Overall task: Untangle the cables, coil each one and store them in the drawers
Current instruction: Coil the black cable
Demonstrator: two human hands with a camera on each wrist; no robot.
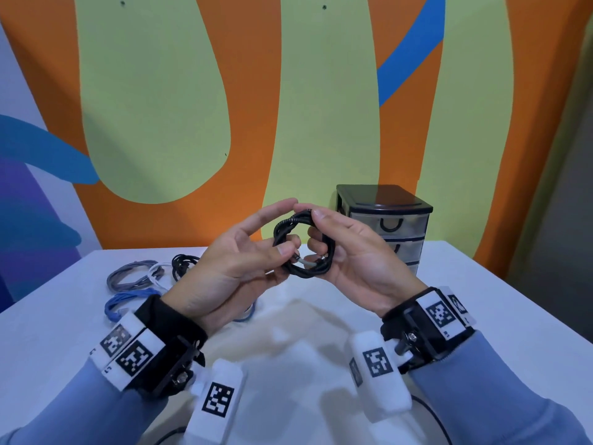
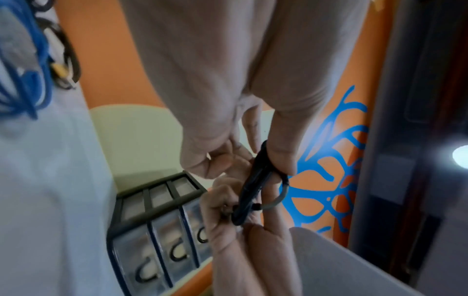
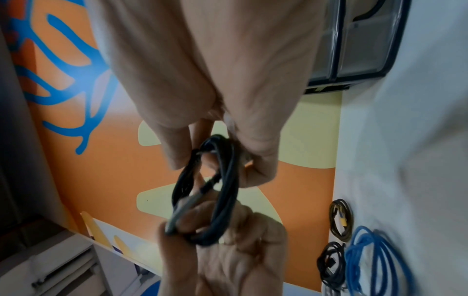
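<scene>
Cables (image 1: 131,273) mostly lie coiled on your tabletop (image 1: 481,309); both hands, left (image 1: 224,268) and right (image 1: 356,261), pinch the black coil (image 1: 303,244), apparently tucking its end. Drawers (image 1: 390,231) remain closed.

Even, soft indoor light; wrist views are motion-blurred and edge-warped, with glare at the left-wrist view's right edge.

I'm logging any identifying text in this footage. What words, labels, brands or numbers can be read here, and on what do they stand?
No readable words, brands or numbers in any view.
Wrist bands and white blocks: square black-and-white coded markers, patterns only; the tiny marks at their edges are too small to read.
Drawer unit: no label visible.
Black cable, held in left hand and right hand: no print legible.
</scene>
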